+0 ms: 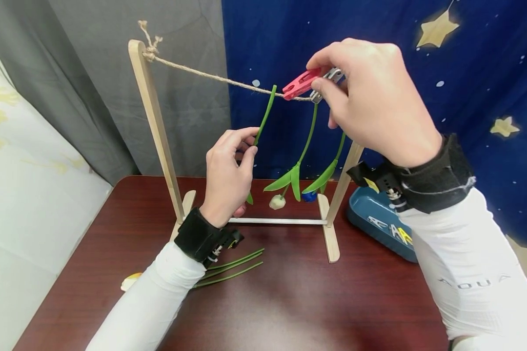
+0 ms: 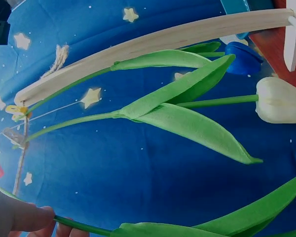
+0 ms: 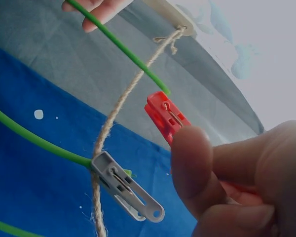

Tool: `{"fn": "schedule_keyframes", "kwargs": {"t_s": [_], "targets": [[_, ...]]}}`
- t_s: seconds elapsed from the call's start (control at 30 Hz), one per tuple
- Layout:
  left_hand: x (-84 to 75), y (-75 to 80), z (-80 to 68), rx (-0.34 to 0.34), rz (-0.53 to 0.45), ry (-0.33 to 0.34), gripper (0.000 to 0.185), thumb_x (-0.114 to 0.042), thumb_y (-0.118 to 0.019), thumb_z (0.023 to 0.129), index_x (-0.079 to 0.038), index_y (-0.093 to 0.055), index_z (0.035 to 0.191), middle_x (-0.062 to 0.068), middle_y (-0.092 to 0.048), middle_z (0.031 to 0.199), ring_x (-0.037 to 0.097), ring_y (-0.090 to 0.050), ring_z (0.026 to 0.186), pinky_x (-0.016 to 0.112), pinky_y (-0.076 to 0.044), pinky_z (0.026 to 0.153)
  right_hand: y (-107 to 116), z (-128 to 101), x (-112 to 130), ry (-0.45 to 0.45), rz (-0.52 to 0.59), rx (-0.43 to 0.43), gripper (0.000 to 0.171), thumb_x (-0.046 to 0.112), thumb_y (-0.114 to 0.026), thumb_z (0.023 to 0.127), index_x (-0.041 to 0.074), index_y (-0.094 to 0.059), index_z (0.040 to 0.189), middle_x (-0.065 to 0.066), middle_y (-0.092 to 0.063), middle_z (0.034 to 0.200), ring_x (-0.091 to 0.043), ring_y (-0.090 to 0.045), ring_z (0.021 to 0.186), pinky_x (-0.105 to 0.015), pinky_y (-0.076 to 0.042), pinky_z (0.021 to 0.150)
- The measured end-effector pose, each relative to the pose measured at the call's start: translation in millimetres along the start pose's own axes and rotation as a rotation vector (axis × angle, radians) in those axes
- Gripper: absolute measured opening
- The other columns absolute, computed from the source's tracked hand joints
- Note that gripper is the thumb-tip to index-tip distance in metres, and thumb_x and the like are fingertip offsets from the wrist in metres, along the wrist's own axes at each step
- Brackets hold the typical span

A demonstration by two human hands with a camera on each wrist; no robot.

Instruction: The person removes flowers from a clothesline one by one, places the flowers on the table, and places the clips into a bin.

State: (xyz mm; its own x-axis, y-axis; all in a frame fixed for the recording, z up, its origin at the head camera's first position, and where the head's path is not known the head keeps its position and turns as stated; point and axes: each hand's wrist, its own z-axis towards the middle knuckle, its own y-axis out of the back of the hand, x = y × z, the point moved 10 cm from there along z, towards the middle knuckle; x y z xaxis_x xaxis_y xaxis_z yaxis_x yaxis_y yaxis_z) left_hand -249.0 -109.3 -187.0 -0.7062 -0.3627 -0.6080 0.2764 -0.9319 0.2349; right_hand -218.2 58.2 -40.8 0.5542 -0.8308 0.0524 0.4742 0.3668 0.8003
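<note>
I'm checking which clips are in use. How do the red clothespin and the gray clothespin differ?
The red clothespin is pinched in the right hand, while the gray clothespin is clipped to the rope. The gray one grips a green stem; the red one grips none. Both have a wire spring and a similar shape.

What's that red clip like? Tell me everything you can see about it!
The red clip looks like plastic, with slots and a thin metal spring. The right hand pinches its back part, hiding much of it. It is held up at a tilt, beside the rope but not clipped on, its front end near the tip of a green stem. Whether they touch is hard to tell.
</note>
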Motion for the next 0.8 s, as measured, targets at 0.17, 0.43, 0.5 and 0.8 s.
{"fn": "schedule_keyframes", "kwargs": {"t_s": [0.17, 0.43, 0.5, 0.8], "targets": [[-7.1, 10.6, -8.7, 0.012, 0.048, -0.042, 0.030, 0.009, -0.066, 0.099, -0.002, -0.073, 0.126, 0.012, -0.067, 0.104, 0.019, -0.064, 0.093, 0.033, -0.057, 0.082, 3.0, -15.6, 0.5, 0.005, 0.013, 0.005, 0.035, 0.022, -0.066, 0.106, 0.008, -0.069, 0.138, -0.012, -0.069, 0.117, -0.016, -0.066, 0.062, -0.030, -0.050, 0.079], [-15.1, 21.7, -29.0, 0.077, 0.154, -0.084, 0.031, 0.010, -0.065, 0.100, -0.002, -0.073, 0.127, 0.010, -0.068, 0.108, 0.019, -0.062, 0.093, 0.036, -0.054, 0.078, 1.8, -46.3, -7.8, 0.036, 0.023, -0.028, 0.037, 0.015, -0.078, 0.098, 0.007, -0.072, 0.133, -0.010, -0.072, 0.113, -0.017, -0.067, 0.069, -0.023, -0.042, 0.063], [-16.8, 23.5, -34.1, 0.099, 0.184, -0.090, 0.031, 0.010, -0.065, 0.100, -0.002, -0.073, 0.128, 0.011, -0.069, 0.109, 0.021, -0.062, 0.095, 0.036, -0.054, 0.079, -0.3, -55.2, -13.7, 0.024, 0.033, -0.029, 0.037, 0.013, -0.080, 0.096, 0.006, -0.073, 0.132, -0.011, -0.072, 0.108, -0.019, -0.069, 0.071, -0.024, -0.041, 0.064], [-20.2, 31.6, -58.9, 0.200, 0.338, -0.129, 0.031, 0.010, -0.062, 0.100, -0.002, -0.073, 0.126, 0.010, -0.068, 0.110, 0.026, -0.061, 0.100, 0.037, -0.054, 0.085, -18.5, -100.3, -56.2, -0.085, 0.038, -0.002, 0.039, 0.009, -0.087, 0.088, 0.007, -0.075, 0.125, -0.011, -0.074, 0.102, -0.021, -0.069, 0.071, -0.017, -0.040, 0.064]]}}
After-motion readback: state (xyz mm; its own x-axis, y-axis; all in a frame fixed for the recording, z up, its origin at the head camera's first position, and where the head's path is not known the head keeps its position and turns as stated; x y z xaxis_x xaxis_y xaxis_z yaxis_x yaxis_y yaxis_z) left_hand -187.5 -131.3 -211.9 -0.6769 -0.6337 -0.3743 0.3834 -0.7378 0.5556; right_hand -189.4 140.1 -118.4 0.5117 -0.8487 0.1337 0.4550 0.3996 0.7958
